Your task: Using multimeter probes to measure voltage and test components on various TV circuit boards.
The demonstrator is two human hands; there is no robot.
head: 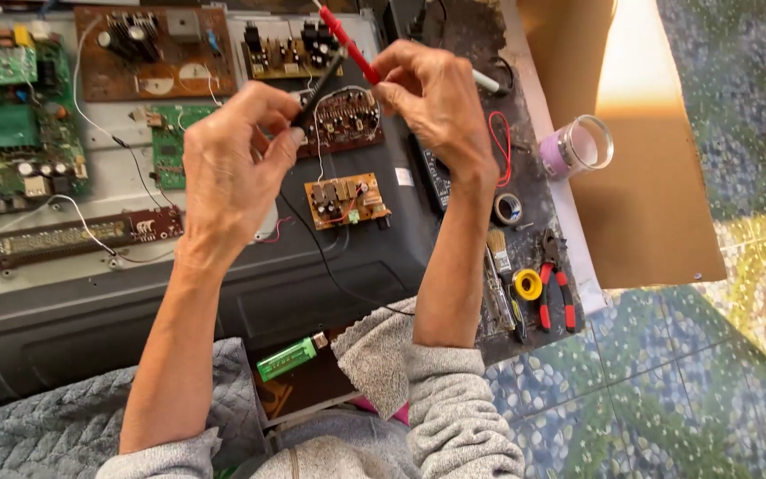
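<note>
My left hand [234,160] grips a black test probe [316,91], its tip pointing up and right over a small brown circuit board [345,117]. My right hand [436,102] pinches a red test probe [346,42] that slants up to the left. Both hands hover close together above the open back of a flat electronic set [312,284]. Below them lies a smaller brown circuit board [346,201] with red and green parts. A thin black lead [330,266] trails down from the probes toward my body.
Green circuit boards [12,115] and brown circuit boards [148,49] fill the set's left and top. At right lie red-handled pliers [556,284], a yellow tape roll [527,284], a brush [498,253], a grey tape roll [507,208], a clear cup [582,146] and cardboard [640,204]. A green lighter [290,357] lies near my lap.
</note>
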